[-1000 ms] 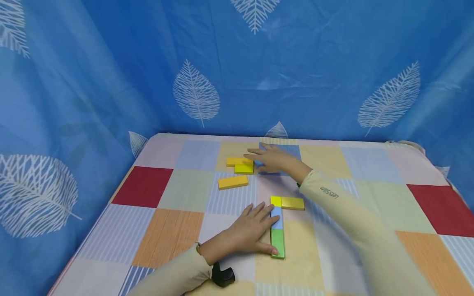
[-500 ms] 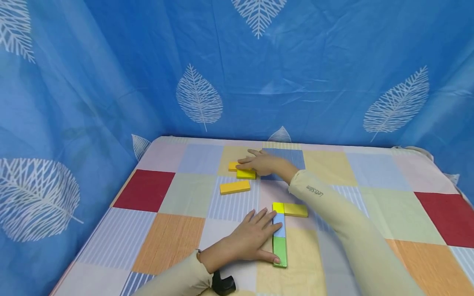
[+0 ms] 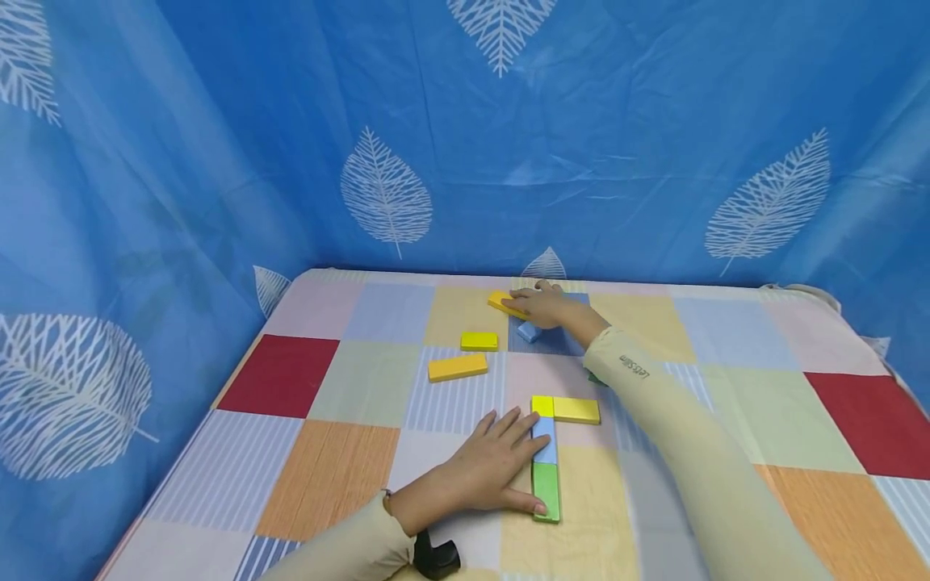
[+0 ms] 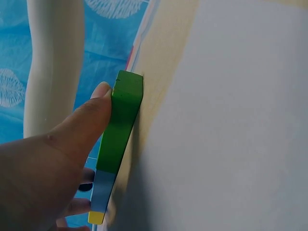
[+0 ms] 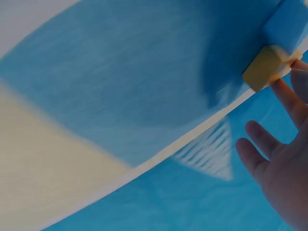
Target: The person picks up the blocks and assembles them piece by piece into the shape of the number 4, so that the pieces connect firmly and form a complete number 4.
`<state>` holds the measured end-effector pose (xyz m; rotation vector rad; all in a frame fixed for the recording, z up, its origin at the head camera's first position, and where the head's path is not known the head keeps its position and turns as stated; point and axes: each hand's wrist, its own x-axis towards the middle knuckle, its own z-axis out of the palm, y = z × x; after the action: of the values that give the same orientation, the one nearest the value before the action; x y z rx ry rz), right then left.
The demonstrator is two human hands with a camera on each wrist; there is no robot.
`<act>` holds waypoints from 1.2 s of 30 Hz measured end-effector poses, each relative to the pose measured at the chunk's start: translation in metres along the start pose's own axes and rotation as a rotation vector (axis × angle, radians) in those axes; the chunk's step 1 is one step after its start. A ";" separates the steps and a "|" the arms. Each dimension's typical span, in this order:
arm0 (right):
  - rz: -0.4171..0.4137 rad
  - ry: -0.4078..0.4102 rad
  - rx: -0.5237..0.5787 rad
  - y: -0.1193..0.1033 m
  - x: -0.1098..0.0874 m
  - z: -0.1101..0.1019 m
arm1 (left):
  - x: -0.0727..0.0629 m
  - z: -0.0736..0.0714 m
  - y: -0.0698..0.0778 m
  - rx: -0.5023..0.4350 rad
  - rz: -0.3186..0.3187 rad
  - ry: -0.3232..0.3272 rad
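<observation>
My left hand (image 3: 494, 464) lies spread beside a column of rectangular blocks, its thumb at the near end of a green block (image 3: 546, 491) and fingertips on a blue block (image 3: 545, 442). A yellow block (image 3: 542, 405) tops the column, and a darker yellow block (image 3: 576, 410) extends right from it. In the left wrist view, the thumb presses the green block's (image 4: 120, 120) side. Farther back, my right hand (image 3: 548, 307) touches an orange-yellow block (image 3: 500, 302) from above with extended fingertips. Another blue block (image 3: 529, 332) lies under that hand.
Left of the right hand lie a loose yellow block (image 3: 479, 341) and an orange block (image 3: 458, 368). A green piece (image 3: 596, 378) shows partly beneath the right sleeve. A patchwork cloth (image 3: 356, 387) covers the table, with blue leaf-patterned curtains (image 3: 617, 161) behind and beside it.
My right hand reached left to the orange-yellow block, then moved back right and away with it, turning it and parting it from the yellow block. The left hand stays put.
</observation>
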<state>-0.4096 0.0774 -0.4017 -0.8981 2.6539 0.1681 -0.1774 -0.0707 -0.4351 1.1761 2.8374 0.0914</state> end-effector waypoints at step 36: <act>-0.127 0.053 0.046 -0.013 -0.109 0.030 | 0.000 0.005 0.003 -0.044 0.017 0.027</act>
<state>-0.3123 0.1357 -0.3921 -1.0659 2.6263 0.0529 -0.1746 -0.0685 -0.4399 1.1995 2.8331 0.1717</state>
